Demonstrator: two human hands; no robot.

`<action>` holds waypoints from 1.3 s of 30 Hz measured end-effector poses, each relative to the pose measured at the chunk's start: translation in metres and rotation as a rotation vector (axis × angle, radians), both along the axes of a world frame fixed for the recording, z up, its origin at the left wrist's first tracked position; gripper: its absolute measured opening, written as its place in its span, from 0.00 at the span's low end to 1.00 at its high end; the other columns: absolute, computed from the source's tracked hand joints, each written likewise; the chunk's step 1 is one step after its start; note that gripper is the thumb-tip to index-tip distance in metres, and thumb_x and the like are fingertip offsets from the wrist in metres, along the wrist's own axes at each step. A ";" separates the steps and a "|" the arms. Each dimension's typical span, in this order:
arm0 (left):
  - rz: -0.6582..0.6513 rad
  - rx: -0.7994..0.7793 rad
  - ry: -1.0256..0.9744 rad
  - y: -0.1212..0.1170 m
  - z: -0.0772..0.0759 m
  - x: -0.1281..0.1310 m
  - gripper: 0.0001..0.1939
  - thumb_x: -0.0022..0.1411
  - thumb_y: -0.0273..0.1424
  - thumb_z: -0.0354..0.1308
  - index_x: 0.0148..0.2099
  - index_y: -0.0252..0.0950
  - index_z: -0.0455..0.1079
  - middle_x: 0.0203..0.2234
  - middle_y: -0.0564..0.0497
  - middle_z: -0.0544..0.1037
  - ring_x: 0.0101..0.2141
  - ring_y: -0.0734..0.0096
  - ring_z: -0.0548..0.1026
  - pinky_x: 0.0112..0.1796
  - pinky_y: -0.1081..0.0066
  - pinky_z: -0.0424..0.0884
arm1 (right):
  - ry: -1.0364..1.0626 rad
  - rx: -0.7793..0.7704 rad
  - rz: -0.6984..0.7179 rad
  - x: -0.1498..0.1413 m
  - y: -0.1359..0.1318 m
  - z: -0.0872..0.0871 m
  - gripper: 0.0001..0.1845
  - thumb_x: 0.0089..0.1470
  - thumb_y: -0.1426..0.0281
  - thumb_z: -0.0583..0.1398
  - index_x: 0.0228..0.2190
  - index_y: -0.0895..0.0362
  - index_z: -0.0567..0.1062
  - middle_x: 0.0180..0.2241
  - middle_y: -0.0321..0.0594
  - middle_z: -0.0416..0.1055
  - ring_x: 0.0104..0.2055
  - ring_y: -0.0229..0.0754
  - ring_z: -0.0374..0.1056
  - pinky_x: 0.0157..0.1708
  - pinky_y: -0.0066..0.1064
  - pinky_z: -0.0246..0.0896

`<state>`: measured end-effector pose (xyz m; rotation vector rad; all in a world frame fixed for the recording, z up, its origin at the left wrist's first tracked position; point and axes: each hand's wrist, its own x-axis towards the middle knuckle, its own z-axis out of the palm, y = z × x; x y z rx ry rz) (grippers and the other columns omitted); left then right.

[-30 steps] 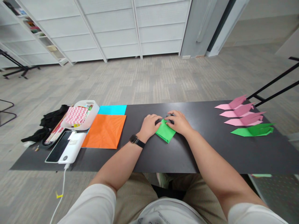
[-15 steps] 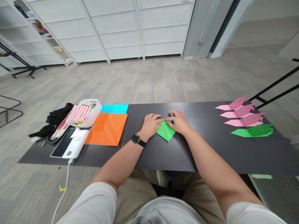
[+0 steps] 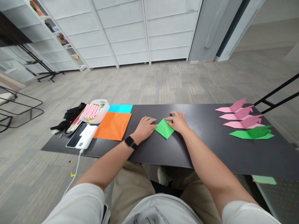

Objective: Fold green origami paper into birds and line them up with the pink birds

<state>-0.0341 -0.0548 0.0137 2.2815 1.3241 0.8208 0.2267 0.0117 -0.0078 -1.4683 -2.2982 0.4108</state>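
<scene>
A small folded green paper (image 3: 164,129) lies on the black table (image 3: 205,149), shaped like a diamond. My left hand (image 3: 144,125) rests flat beside its left edge, fingers stretched out toward the paper, a black watch on the wrist. My right hand (image 3: 178,122) presses down on the paper's upper right corner with fingers laid flat. Neither hand lifts the paper off the table.
Orange paper (image 3: 113,129) over a cyan sheet (image 3: 120,108) lies to the left, by a white basket (image 3: 95,111), a phone on a white power bank (image 3: 81,140) and black cloth (image 3: 72,113). Three pink folded pieces (image 3: 240,115) and a green one (image 3: 253,133) sit at right.
The camera has turned left and pulled back a little. My left hand has slid slightly left off the green paper, so more of the paper shows; my right hand stays on it.
</scene>
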 end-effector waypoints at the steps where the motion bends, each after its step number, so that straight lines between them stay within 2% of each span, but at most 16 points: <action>1: -0.006 0.013 0.065 -0.006 0.002 -0.006 0.10 0.68 0.29 0.64 0.45 0.49 0.86 0.56 0.45 0.80 0.59 0.51 0.71 0.69 0.44 0.53 | -0.007 -0.007 -0.001 0.000 0.000 0.000 0.15 0.64 0.65 0.65 0.50 0.39 0.85 0.63 0.46 0.67 0.69 0.62 0.57 0.68 0.80 0.35; 5: -0.053 0.103 0.347 -0.023 0.013 -0.022 0.12 0.73 0.33 0.58 0.47 0.46 0.85 0.59 0.47 0.79 0.59 0.53 0.73 0.64 0.46 0.63 | -0.037 -0.037 -0.007 -0.001 0.002 0.000 0.16 0.65 0.65 0.64 0.51 0.38 0.85 0.64 0.46 0.66 0.70 0.62 0.55 0.69 0.79 0.35; 7: -0.052 0.147 0.388 -0.021 0.020 -0.025 0.12 0.74 0.33 0.57 0.47 0.44 0.84 0.58 0.48 0.80 0.58 0.54 0.74 0.63 0.48 0.66 | -0.044 -0.041 -0.008 -0.001 0.002 -0.001 0.16 0.65 0.64 0.63 0.51 0.38 0.85 0.65 0.46 0.65 0.70 0.62 0.55 0.69 0.79 0.35; 10: -0.019 0.178 0.314 -0.004 0.030 -0.017 0.11 0.73 0.32 0.57 0.51 0.42 0.81 0.54 0.47 0.82 0.55 0.58 0.77 0.60 0.53 0.70 | -0.041 -0.029 -0.009 -0.001 0.000 -0.001 0.16 0.65 0.64 0.63 0.51 0.38 0.85 0.64 0.45 0.66 0.70 0.62 0.55 0.69 0.79 0.35; 14: -0.031 0.155 0.223 0.028 0.035 0.012 0.12 0.72 0.34 0.61 0.55 0.41 0.77 0.52 0.47 0.82 0.55 0.58 0.78 0.60 0.54 0.71 | -0.040 -0.011 -0.002 0.000 -0.002 0.001 0.16 0.66 0.65 0.63 0.52 0.37 0.84 0.64 0.46 0.67 0.70 0.62 0.56 0.68 0.79 0.35; 17: -0.065 0.119 0.242 0.043 0.029 0.035 0.16 0.69 0.36 0.64 0.57 0.40 0.74 0.54 0.46 0.81 0.56 0.55 0.77 0.60 0.54 0.71 | -0.067 -0.016 0.000 0.001 -0.002 0.003 0.16 0.66 0.64 0.64 0.53 0.38 0.84 0.65 0.46 0.66 0.70 0.62 0.56 0.68 0.80 0.36; 20: -0.083 0.092 0.268 0.046 0.017 0.046 0.17 0.68 0.38 0.65 0.57 0.39 0.74 0.53 0.45 0.81 0.55 0.53 0.76 0.59 0.53 0.71 | -0.099 -0.022 -0.006 0.001 -0.002 0.004 0.17 0.66 0.64 0.65 0.53 0.37 0.83 0.65 0.44 0.66 0.71 0.62 0.55 0.68 0.79 0.37; 25: -0.114 0.075 0.245 0.042 0.004 0.039 0.17 0.70 0.37 0.62 0.58 0.40 0.72 0.54 0.46 0.80 0.56 0.54 0.75 0.61 0.52 0.68 | -0.102 -0.002 -0.005 0.000 -0.003 0.004 0.15 0.65 0.65 0.65 0.50 0.38 0.84 0.66 0.43 0.66 0.72 0.62 0.55 0.69 0.78 0.37; 29: -0.152 0.081 0.252 0.039 0.004 0.035 0.21 0.68 0.39 0.65 0.61 0.41 0.71 0.56 0.46 0.79 0.57 0.53 0.74 0.64 0.51 0.65 | -0.098 0.009 -0.007 0.000 -0.003 0.003 0.13 0.64 0.67 0.66 0.48 0.40 0.85 0.65 0.44 0.67 0.72 0.62 0.56 0.68 0.78 0.39; 35: -0.143 0.062 0.252 0.038 0.000 0.038 0.24 0.68 0.39 0.66 0.62 0.40 0.69 0.58 0.46 0.78 0.58 0.54 0.74 0.66 0.51 0.62 | -0.078 0.072 -0.020 -0.001 -0.007 0.001 0.12 0.63 0.68 0.66 0.45 0.41 0.86 0.63 0.44 0.69 0.70 0.62 0.58 0.68 0.79 0.39; 39: -0.121 0.042 0.271 0.036 -0.001 0.038 0.23 0.69 0.39 0.66 0.62 0.41 0.70 0.58 0.46 0.79 0.59 0.53 0.73 0.67 0.49 0.61 | -0.078 0.114 -0.042 -0.003 -0.011 0.006 0.10 0.63 0.67 0.66 0.42 0.41 0.87 0.63 0.43 0.70 0.70 0.61 0.58 0.69 0.78 0.36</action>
